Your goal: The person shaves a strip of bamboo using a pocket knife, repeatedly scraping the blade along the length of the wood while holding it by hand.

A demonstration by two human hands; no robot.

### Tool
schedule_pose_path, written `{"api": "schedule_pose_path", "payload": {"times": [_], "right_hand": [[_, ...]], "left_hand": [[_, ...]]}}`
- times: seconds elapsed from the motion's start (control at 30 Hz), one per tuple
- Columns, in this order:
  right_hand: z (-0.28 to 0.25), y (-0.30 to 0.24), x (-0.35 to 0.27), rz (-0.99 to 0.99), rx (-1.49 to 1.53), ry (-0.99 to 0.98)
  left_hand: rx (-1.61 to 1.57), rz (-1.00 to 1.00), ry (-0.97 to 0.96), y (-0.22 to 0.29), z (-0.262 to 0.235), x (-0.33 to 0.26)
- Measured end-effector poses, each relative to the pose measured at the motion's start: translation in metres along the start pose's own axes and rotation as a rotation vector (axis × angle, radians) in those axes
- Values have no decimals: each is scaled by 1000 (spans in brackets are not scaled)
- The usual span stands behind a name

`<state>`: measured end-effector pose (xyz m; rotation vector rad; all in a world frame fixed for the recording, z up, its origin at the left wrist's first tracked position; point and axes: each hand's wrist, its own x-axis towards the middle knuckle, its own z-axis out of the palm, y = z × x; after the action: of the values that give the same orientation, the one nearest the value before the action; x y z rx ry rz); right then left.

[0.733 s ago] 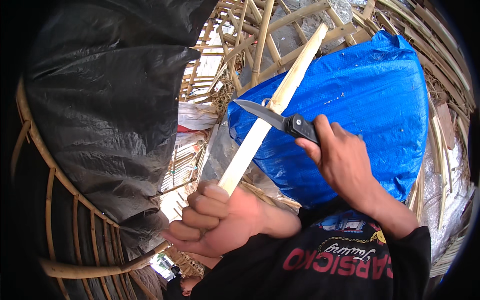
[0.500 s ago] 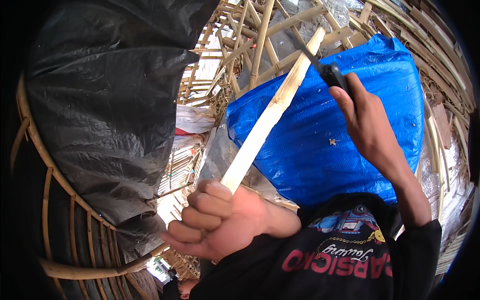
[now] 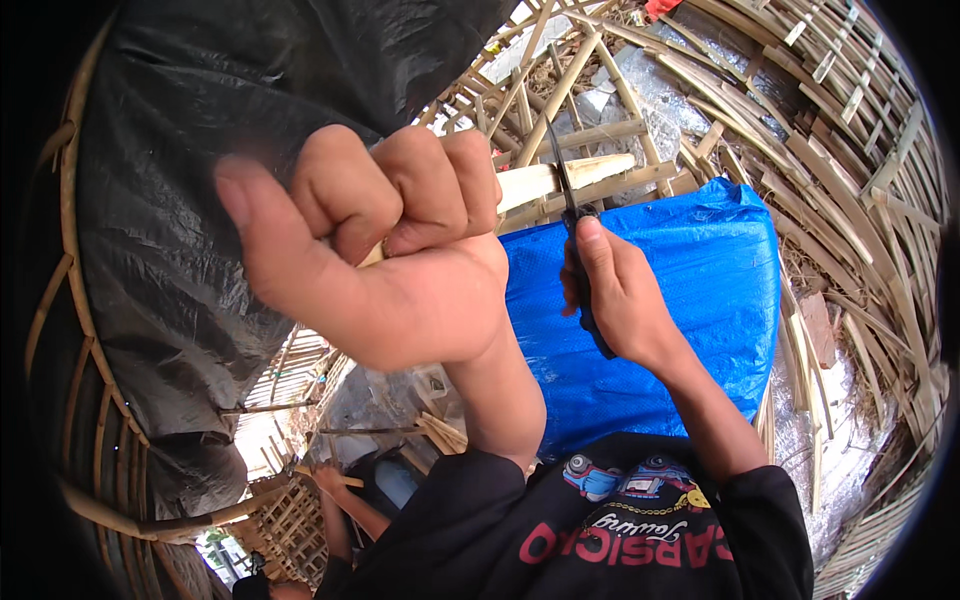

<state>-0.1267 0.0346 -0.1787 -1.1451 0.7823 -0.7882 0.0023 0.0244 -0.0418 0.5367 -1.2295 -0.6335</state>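
Observation:
My left hand (image 3: 390,250) fills the middle of the view, close to the camera, fisted around a pale bamboo stick (image 3: 555,180) whose split end pokes out to the right. My right hand (image 3: 620,295) grips the dark handle of a knife (image 3: 570,215). Its thin blade points up and rests edge-on against the stick's far end. Both forearms rise from black sleeves at the lower edge.
A blue tarp (image 3: 690,300) lies under my right hand. Black plastic sheet (image 3: 190,150) hangs on the left over a curved bamboo frame (image 3: 60,300). Woven bamboo strips (image 3: 830,130) crowd the top right. Another person's hand (image 3: 330,485) holds a stick far below.
My left hand has lifted the stick close to the camera and turned it toward horizontal. My right hand brought the knife back from the raised stroke to the stick's end.

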Motion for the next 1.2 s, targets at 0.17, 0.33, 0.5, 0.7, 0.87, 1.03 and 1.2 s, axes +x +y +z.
{"api": "schedule_pose_path", "payload": {"times": [0.17,0.33,0.5,0.7,0.87,1.03,1.2], "right_hand": [[8,5,-2,-106,-109,137],[9,2,-4,-251,-222,200],[16,9,4,-168,-359,242],[13,19,2,-144,-519,276],[24,17,-5,-128,-421,238],[30,19,-5,-83,-483,225],[26,22,-4,-25,-456,218]], "left_hand": [[74,41,132,5,25,-10],[-67,-22,38,4,-1,-24],[-75,15,118,8,-31,-30],[-35,27,55,10,-39,-40],[-86,19,126,17,-49,-53],[-55,35,120,19,-51,-60],[-70,43,160,24,-50,-72]]}}
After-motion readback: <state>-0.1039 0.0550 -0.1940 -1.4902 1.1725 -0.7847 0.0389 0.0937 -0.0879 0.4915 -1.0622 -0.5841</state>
